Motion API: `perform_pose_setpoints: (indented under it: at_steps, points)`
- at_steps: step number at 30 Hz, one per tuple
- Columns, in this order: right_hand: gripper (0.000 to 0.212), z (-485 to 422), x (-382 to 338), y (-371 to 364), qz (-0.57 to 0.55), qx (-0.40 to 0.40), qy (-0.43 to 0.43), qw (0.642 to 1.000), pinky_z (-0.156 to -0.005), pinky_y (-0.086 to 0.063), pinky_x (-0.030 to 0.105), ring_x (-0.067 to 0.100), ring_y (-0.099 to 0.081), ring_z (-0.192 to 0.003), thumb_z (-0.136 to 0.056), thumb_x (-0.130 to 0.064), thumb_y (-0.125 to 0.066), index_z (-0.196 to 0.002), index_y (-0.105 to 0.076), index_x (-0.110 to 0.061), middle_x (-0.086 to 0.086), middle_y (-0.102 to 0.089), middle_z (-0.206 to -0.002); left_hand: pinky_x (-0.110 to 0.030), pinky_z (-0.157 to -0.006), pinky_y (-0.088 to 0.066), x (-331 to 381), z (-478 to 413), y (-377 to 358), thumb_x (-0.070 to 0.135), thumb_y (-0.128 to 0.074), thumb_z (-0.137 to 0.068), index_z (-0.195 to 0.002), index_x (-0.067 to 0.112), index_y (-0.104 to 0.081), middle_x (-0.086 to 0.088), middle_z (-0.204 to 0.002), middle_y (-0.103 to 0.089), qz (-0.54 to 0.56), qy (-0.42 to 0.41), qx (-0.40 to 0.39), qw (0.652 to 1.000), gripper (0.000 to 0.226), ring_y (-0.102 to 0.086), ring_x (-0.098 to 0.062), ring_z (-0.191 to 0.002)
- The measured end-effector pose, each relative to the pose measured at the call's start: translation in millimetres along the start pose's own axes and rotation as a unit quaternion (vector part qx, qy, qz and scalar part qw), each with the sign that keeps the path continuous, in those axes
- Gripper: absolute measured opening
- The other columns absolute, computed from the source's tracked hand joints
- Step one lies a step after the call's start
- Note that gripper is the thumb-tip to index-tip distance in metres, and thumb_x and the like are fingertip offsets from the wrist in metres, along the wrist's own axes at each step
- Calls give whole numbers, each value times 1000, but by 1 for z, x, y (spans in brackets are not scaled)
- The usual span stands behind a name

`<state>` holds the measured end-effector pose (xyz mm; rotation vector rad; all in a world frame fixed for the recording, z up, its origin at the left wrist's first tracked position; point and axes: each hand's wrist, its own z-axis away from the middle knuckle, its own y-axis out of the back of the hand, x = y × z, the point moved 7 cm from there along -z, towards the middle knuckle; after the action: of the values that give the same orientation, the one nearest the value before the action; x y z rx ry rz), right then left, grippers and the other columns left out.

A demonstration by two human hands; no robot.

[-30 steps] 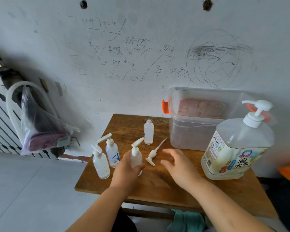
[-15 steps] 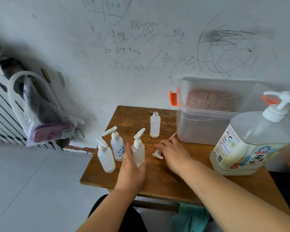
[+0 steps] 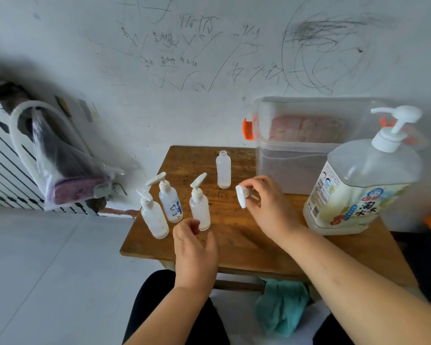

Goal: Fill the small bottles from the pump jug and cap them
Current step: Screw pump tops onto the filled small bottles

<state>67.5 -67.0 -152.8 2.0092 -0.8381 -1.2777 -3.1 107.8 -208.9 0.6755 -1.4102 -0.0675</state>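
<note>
Right hand [image 3: 266, 207] is pinched shut around a loose white pump cap [image 3: 241, 199], holding it up off the wooden table [image 3: 246, 242] with the flat pump head facing left. Can't see the dip tube, the fingers hide whatever's behind the cap. Left hand [image 3: 194, 247] is holding nothing, fingers loosely curled and partly open, hovering just in front of the nearest capped bottle [image 3: 200, 210]; can't tell if a fingertip is brushing it.

Going outward: that capped bottle has two more small pump bottles to its left, a printed bottle [image 3: 171, 202] with blue artwork a bit farther back and a plain bottle [image 3: 153, 216] at the left end, close to the table's left edge. All three stand upright with caps on. The one uncapped bottle [image 3: 223, 169] stands upright farther back, beyond and a little left of the right hand, neck open, and it looks mostly empty.

The big pump jug [image 3: 358, 185] sits on the right side of the table, nozzle pointing left. Behind it and against the scribbled wall is a clear plastic bin [image 3: 296, 155] with an orange latch. A teal cloth [image 3: 281, 307] hangs under the table's near edge.
</note>
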Motion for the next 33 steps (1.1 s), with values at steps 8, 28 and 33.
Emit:
perform_pose_setpoints:
  at_steps: [8, 28, 33]
  points:
    - [32, 24, 18, 35, -116, 66, -74, 988, -72, -43, 7, 8, -59, -96, -87, -25, -67, -116, -56, -18, -3, -58, -112, -25, -98, -48, 34, 6, -47, 25, -61, -94, -137, 26, -42, 8, -133, -51, -46, -61, -150, 986, 47, -52, -4, -115]
    - [25, 13, 28, 79, -148, 79, -90, 982, -68, -40, 1, -2, -54, -91, -88, -35, -60, -110, -46, -36, -17, -55, -104, -51, -106, -43, 73, -137, -106, 19, -66, -91, -150, 28, -24, -4, -149, -40, 73, 122, 14, 990, 72, -42, -30, -134]
    - [23, 11, 32, 81, -148, 83, -104, 980, -66, -39, 0, -10, -53, -87, -89, -35, -60, -109, -48, -36, -16, -56, -102, -48, -103, -46, 75, -131, -103, 25, -63, -93, -139, 24, -41, -2, -140, -46, 12, 66, 15, 998, 52, -47, -26, -125]
